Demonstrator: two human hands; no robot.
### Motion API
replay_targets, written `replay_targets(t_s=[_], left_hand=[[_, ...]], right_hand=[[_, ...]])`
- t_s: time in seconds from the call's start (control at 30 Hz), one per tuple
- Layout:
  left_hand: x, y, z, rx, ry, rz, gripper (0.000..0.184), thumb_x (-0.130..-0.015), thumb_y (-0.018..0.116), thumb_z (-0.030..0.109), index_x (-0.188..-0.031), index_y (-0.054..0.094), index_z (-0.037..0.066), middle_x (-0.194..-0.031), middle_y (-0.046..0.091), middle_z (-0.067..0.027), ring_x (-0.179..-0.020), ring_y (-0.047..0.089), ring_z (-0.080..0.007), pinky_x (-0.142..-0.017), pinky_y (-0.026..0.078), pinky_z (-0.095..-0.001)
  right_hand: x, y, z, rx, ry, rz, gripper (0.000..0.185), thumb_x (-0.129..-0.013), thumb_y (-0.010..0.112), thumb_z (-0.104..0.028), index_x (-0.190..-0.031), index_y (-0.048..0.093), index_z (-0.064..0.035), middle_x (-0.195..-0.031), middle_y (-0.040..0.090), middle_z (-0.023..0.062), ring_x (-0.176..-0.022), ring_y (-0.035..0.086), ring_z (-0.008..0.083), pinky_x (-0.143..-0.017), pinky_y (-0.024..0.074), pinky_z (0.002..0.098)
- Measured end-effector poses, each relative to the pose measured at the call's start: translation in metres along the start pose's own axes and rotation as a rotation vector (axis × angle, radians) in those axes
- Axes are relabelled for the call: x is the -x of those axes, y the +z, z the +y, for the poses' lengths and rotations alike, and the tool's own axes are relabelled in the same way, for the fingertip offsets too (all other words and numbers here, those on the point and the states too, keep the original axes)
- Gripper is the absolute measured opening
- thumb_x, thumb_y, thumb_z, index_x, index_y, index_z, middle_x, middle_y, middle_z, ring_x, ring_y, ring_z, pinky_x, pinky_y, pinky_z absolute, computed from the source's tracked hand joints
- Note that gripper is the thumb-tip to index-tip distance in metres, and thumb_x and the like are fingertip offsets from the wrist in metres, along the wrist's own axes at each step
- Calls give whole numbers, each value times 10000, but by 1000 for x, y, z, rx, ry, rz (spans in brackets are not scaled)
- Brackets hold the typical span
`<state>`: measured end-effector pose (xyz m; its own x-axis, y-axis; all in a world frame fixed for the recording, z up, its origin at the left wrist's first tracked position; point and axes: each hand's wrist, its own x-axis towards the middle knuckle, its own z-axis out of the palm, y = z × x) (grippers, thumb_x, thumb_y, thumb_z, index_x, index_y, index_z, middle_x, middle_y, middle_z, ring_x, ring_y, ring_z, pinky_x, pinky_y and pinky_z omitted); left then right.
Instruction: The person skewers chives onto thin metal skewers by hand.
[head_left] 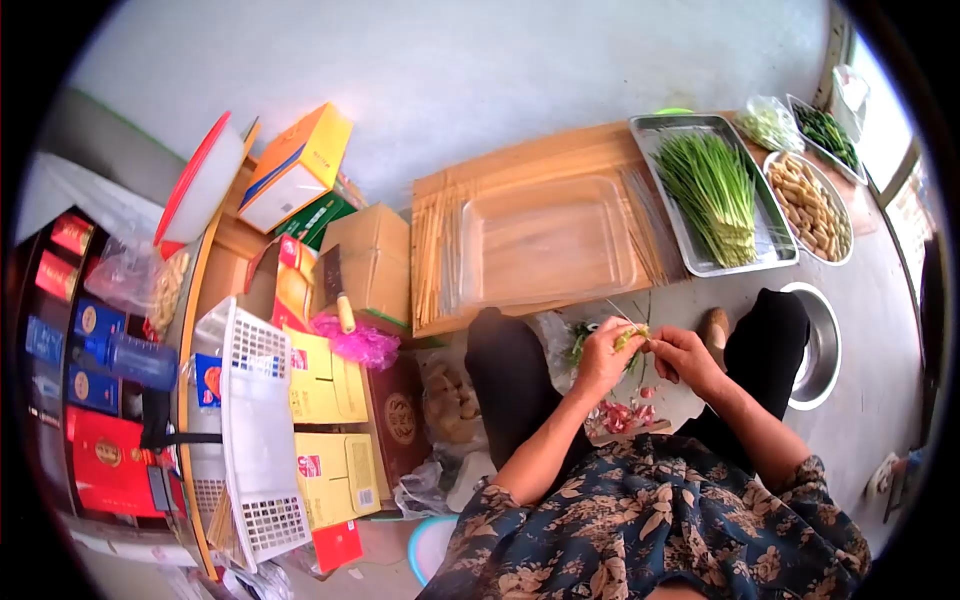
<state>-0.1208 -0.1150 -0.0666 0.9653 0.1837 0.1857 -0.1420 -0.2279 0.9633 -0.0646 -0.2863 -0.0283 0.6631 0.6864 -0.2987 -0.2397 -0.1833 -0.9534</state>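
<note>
My left hand [604, 357] is closed around a small bundle of leafy greens [631, 340], in front of my lap. A thin stick sticks up above these fingers; whether it runs through the bundle I cannot tell. My right hand [686, 359] has its fingers pinched together at the bundle's right end, and what lies between them is too small to make out. Below the hands, more loose greens [579, 343] and reddish-purple scraps [622, 416] lie between my knees.
Ahead, a low wooden table [560, 150] bears thin sticks [428, 255], a clear plastic tray [548, 190] and a metal tray [712, 267] of long green stalks [705, 185]. A bowl of tan pieces [808, 205] stands right; a metal basin [822, 345] sits below. Boxes [365, 265] and a cleaver [337, 285] are left.
</note>
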Motion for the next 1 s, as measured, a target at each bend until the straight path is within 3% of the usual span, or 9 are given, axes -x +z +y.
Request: replay_targets(t_s=[0.13,0.3,0.37,0.43,0.6,0.63,0.73,0.97,1.0], left_hand=[[5,2,-8,-58,13,217,149,-879,623,104,-1001,680,39,-916,635,-81,-833,626,-189,-749,477,-282],[2,-6,-16,-47,1,421,133,-904,588,137,-953,670,44,-776,624,-72,-702,605,-161,-650,472,-291],[6,-6,-13,-47,-151,234,191,-892,594,212,-935,654,36,-700,609,-117,-644,609,-290,-629,472,-366],[11,5,-29,-261,-144,95,219,-893,563,243,-898,648,42,-700,613,-171,-646,615,-328,-598,462,-391],[22,27,-53,-31,-275,-155,187,-871,585,219,-859,631,38,-654,605,-117,-598,603,-252,-577,463,-366],[22,28,-52,-38,-268,-152,187,-871,585,219,-859,631,38,-654,605,-117,-598,603,-252,-577,463,-366],[26,31,-39,103,-174,-45,172,-904,603,189,-847,621,28,-570,553,-22,-515,541,-121,-487,431,-296],[24,23,-31,66,-253,-97,166,-906,587,191,-818,609,53,-568,542,-9,-501,513,-104,-472,408,-287],[23,23,-34,4,-244,-109,125,-874,588,152,-842,607,33,-606,591,-80,-549,583,-177,-522,447,-336]], right_hand=[[-15,5,28,-51,3,76,167,-964,510,-187,-922,597,-51,-568,529,9,-430,416,64,-399,305,206],[-21,-4,35,-127,-6,221,170,-961,505,-191,-928,596,-51,-573,513,5,-432,380,61,-404,283,203],[-22,-4,35,-132,-40,225,159,-956,526,-203,-931,589,-59,-584,509,-6,-434,370,56,-404,271,199],[-19,-1,28,-165,-56,255,152,-948,550,-216,-940,580,-66,-606,513,-18,-439,367,49,-407,265,194],[-14,5,29,-167,-57,133,137,-934,583,-202,-947,586,-66,-625,530,-20,-459,388,33,-416,259,180],[-14,7,29,-167,-67,130,137,-934,583,-202,-947,586,-66,-625,530,-20,-459,388,33,-416,259,180],[-12,6,30,-127,-30,108,140,-936,582,-214,-889,593,-83,-603,518,-29,-473,393,37,-434,273,180],[-9,9,32,-125,-41,48,123,-926,593,-188,-880,592,-74,-625,540,-20,-482,413,39,-433,283,179],[-9,9,35,-87,-42,62,107,-920,596,-167,-884,592,-66,-640,549,-21,-489,429,40,-430,292,182]])
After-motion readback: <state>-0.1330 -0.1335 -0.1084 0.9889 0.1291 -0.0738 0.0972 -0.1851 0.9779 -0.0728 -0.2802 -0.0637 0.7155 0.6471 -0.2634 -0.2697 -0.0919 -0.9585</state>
